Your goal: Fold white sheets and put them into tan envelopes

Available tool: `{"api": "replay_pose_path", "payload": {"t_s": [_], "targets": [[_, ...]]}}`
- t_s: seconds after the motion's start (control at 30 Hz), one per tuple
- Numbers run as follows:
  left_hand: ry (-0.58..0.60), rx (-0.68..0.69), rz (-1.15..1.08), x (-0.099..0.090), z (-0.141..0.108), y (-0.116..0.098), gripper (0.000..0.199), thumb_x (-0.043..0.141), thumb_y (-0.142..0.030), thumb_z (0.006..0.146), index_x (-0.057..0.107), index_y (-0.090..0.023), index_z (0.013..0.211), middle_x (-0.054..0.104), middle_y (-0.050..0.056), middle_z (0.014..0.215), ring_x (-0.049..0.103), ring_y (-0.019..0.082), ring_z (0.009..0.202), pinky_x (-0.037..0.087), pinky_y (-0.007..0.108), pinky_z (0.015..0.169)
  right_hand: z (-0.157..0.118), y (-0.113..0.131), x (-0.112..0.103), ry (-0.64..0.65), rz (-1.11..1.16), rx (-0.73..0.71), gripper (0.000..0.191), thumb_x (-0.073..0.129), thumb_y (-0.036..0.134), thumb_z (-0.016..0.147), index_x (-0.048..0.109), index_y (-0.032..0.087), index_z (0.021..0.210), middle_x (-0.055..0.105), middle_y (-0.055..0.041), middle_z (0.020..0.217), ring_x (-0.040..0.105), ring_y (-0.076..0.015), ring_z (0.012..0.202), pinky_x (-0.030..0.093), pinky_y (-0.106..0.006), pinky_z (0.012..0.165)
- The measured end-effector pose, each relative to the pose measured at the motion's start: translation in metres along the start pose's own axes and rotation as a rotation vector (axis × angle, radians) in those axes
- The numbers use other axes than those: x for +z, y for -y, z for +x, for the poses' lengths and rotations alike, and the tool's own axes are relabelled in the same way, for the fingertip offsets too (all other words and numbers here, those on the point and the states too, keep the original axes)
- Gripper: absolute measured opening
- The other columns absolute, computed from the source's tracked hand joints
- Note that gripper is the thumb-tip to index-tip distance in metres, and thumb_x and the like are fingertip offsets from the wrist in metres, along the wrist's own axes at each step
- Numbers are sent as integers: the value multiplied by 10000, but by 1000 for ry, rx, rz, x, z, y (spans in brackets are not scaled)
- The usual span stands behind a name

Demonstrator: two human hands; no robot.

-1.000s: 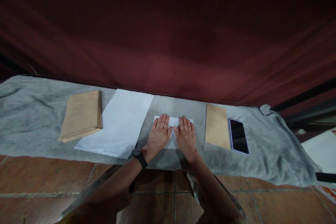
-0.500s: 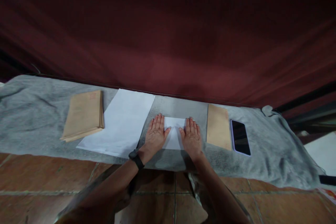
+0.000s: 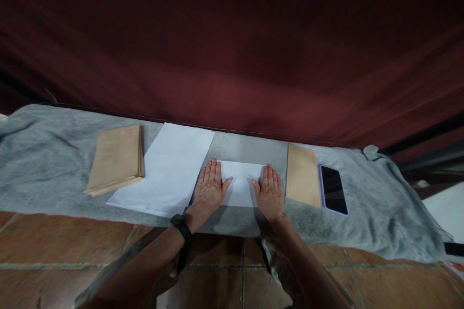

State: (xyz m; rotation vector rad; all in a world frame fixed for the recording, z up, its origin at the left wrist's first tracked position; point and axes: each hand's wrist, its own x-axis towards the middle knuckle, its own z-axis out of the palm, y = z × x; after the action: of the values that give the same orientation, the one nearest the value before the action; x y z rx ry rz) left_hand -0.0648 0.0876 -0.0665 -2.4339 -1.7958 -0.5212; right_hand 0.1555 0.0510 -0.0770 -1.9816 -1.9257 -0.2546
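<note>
A folded white sheet of paper (image 3: 239, 188) lies on the grey cloth in front of me. My left hand (image 3: 209, 188) rests flat on its left end, fingers stretched out and pointing away from me. On the right end lies my right hand (image 3: 270, 193), also flat with its thumb spread inward. Both thumbs touch the paper, and neither hand grips it. To the left, larger white sheets (image 3: 170, 169) lie flat. A single brown envelope (image 3: 302, 175) is just right of my right hand.
A stack of brown envelopes (image 3: 115, 157) overlaps the large sheets' left side. At the right lies a phone (image 3: 333, 189) with a purple edge. The grey cloth (image 3: 377, 203) ends at a dark red curtain (image 3: 232, 82) behind and a tiled floor (image 3: 72, 236) in front.
Both hands have slid apart toward the paper's two ends, left hand leftward and right hand rightward. More of the folded sheet shows between them.
</note>
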Motion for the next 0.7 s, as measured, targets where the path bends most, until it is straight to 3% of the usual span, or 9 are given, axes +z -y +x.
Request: {"api": "replay_pose_path", "payload": {"t_s": [0.4,0.5,0.7], "targets": [[-28,-33,-52,-8,-7,0,701,328,-486,1053,340,10,1548,408,295,1573,353,386,1503,366,569,1190,-5,0,-7,4,0,44,757,272,531,1068,303,-35,1570,381,-292,1592,385,-380,1472,343,-545,1176],[-16,24,-77,-12,-8,-8,667,334,-434,1058,299,-7,1570,386,276,1595,335,363,1516,370,554,1196,-4,6,-12,26,57,20,719,274,505,1076,297,-9,1580,332,-265,1628,323,-357,1514,329,-545,1193],[69,225,-145,-10,-22,-37,623,311,-240,1030,194,-71,1617,318,180,1659,257,263,1555,313,481,1249,-6,32,-18,146,279,-168,618,226,440,1094,304,98,1603,328,-157,1660,272,-253,1551,312,-477,1238]]}}
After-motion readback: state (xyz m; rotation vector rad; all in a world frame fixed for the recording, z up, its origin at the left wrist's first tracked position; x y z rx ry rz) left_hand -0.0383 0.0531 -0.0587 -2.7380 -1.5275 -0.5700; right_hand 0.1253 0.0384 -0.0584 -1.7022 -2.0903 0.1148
